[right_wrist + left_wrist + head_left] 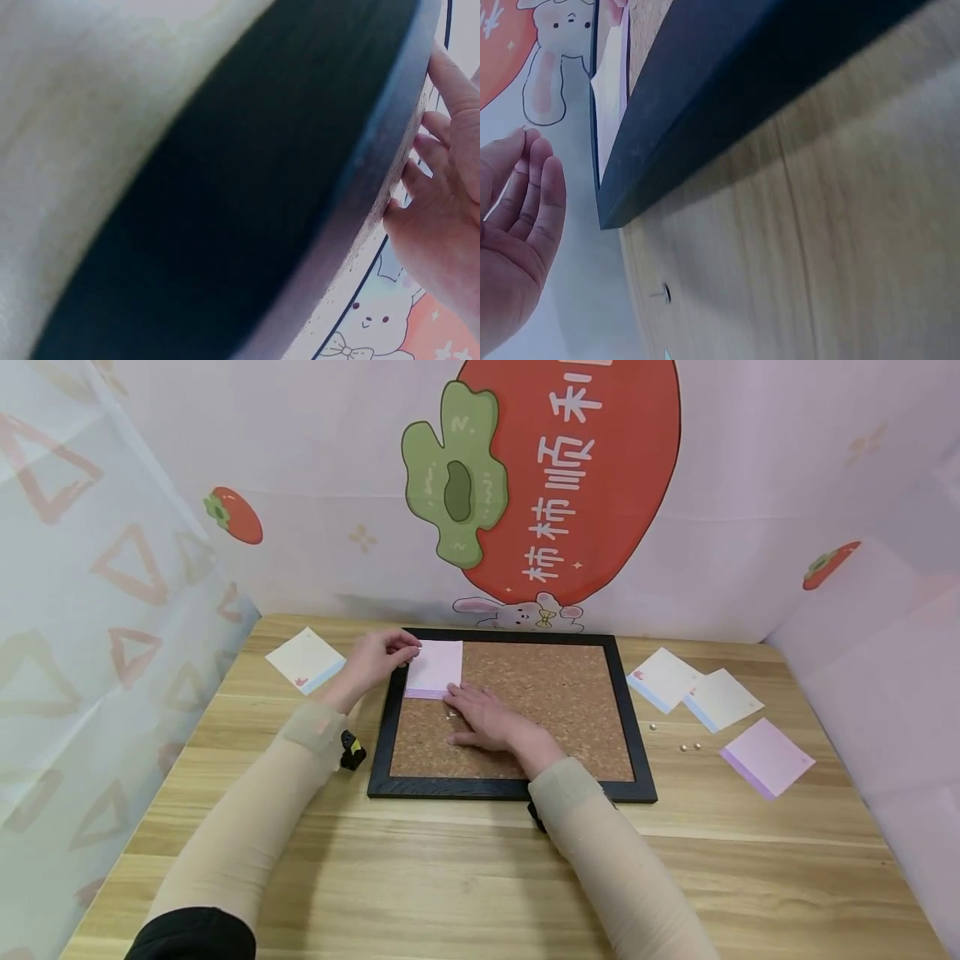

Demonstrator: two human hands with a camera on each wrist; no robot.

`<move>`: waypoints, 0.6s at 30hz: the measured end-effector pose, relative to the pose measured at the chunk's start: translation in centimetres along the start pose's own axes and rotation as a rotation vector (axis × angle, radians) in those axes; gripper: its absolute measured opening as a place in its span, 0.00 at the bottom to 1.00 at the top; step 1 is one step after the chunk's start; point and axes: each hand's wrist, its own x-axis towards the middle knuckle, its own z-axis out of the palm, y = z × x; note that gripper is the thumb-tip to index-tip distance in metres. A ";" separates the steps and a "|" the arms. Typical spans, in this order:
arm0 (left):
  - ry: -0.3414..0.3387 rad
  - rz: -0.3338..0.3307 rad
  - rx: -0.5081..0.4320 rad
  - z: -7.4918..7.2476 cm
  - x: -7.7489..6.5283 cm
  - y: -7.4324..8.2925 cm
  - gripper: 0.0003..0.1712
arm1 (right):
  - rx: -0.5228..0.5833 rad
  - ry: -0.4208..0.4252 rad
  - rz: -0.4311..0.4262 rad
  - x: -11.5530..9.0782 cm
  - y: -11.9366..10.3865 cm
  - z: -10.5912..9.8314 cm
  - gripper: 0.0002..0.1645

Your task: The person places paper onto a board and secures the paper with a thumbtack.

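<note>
I see my left hand (372, 657) pinching the pale pink square note (435, 669) at the black-framed cork board's (555, 693) upper-left corner; my right hand (487, 718) lies flat, fingers straight, just below it.

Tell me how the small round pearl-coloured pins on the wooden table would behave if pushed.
The small round pearl-coloured pins would probably roll, since their heads look like beads. They seem light and may scatter easily. The wooden table looks smooth and flat, so little would stop them.
</note>
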 end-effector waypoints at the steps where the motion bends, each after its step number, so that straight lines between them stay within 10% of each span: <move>1: -0.004 -0.002 0.002 0.1 0.1 0.2 0.13 | 0.000 0.002 -0.003 0.0 0.0 0.0 0.46; 18: -0.051 -0.044 0.067 1.0 2.1 0.9 0.12 | 0.003 -0.003 -0.012 0.0 0.1 -0.1 0.46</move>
